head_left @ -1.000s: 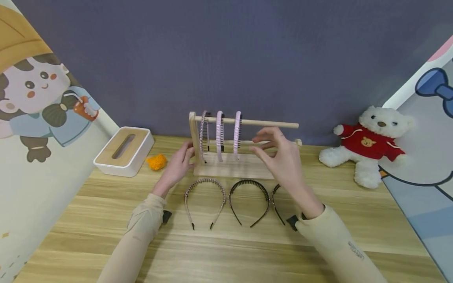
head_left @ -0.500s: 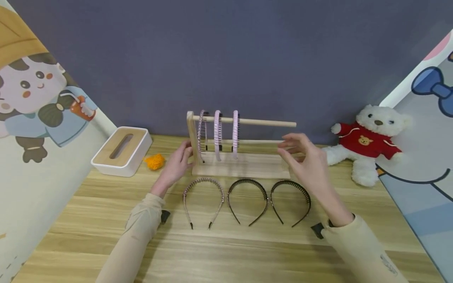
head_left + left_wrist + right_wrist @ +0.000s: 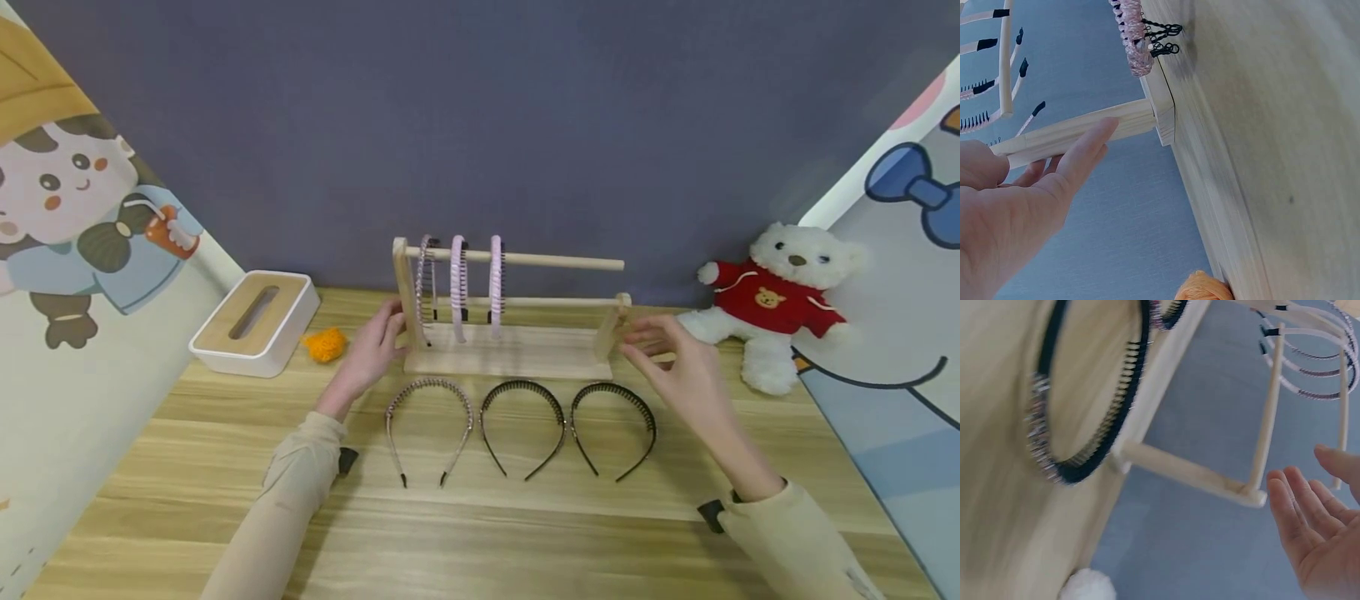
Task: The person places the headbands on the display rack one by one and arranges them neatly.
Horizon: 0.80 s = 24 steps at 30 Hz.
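A wooden headband rack (image 3: 517, 350) stands on the table with three pink headbands on its upper rod, including a satin-like one (image 3: 496, 287). My left hand (image 3: 377, 337) holds the rack's left post (image 3: 1072, 134), thumb on one side and fingers on the other in the left wrist view. By the shorter right post (image 3: 611, 329) is my right hand (image 3: 678, 358), fingers loosely bent with nothing between them; the right wrist view shows its fingers (image 3: 1285, 500) near the post's end. Before the rack lie a pink beaded headband (image 3: 430, 383) and two black headbands (image 3: 522, 385), one further right (image 3: 611, 387).
A white tissue box (image 3: 255, 321) with a wooden lid and an orange crumpled item (image 3: 325, 344) are left of the rack. A white teddy bear (image 3: 772, 300) in a red hoodie sits at the back right. A dark wall (image 3: 510, 125) rises behind.
My right hand has moved right and down, from near the hanging headbands to beside the rack's right post, uncovering the right black headband. The left hand stays at the left post.
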Tool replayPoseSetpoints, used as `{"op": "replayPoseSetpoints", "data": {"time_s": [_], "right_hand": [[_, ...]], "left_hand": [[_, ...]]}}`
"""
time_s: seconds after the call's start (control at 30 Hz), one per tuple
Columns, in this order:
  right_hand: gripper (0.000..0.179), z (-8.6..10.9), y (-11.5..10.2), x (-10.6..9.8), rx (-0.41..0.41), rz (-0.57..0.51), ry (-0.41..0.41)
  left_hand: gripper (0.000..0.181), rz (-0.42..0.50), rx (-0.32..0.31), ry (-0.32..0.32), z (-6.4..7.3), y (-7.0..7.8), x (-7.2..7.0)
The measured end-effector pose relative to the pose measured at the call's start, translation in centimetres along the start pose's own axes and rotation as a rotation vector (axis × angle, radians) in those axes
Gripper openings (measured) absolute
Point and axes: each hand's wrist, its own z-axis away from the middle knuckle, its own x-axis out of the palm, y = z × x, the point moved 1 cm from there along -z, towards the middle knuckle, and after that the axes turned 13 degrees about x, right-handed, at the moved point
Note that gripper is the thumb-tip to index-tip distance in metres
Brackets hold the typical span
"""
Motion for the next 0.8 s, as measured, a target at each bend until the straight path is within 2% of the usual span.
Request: {"op": "replayPoseSetpoints", "data": {"time_s": [0.27, 0.8], "right_hand": [[0.032, 0.7, 2.4, -0.1, -0.004, 0.081, -0.036], [0.032, 2.5, 5.5, 0.4, 0.05, 0.172, -0.128]], "left_hand": [[0.046, -0.01, 0.011, 0.007, -0.1, -0.1, -0.2], [0.048, -0.02, 0.004, 0.01, 0.0, -0.2, 0.0]]}}
